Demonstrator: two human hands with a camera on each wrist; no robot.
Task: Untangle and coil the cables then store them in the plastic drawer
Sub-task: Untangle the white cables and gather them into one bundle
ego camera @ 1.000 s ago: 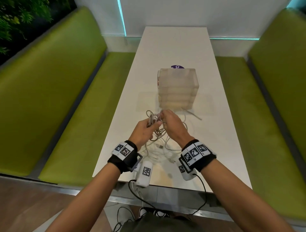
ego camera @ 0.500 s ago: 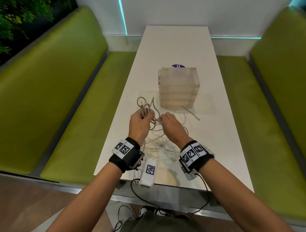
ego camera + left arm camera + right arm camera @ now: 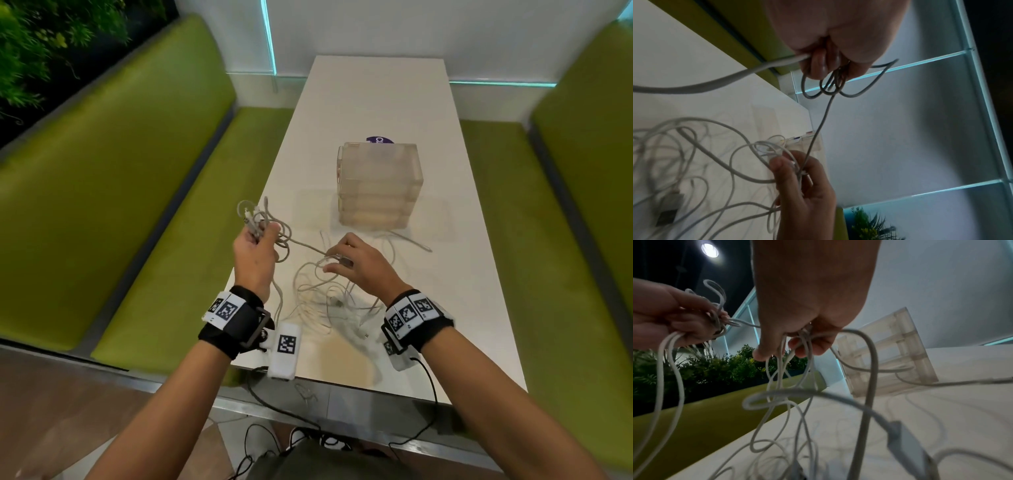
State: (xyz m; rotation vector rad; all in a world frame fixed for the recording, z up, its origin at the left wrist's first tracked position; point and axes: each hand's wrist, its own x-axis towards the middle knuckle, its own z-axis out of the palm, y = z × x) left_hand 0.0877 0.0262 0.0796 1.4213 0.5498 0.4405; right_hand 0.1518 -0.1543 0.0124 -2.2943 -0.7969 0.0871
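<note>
- Here the left hand (image 3: 255,253) grips a bunch of cable loops (image 3: 255,219) above the bench's (image 3: 376,102) left edge.
- The right hand (image 3: 359,263) pinches strands of the tangled cables (image 3: 329,301) near the plastic drawer (image 3: 378,185).

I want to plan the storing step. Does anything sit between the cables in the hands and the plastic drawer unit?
Only loose cables lie on the table before the plastic drawer unit. Its drawers look closed.

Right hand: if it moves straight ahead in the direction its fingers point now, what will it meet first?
The right hand points forward and a little left, pinching cables. Straight ahead lies bare table, then probably the near left corner of the plastic drawer box. Depth is unclear, so it might pass just left of it.
</note>
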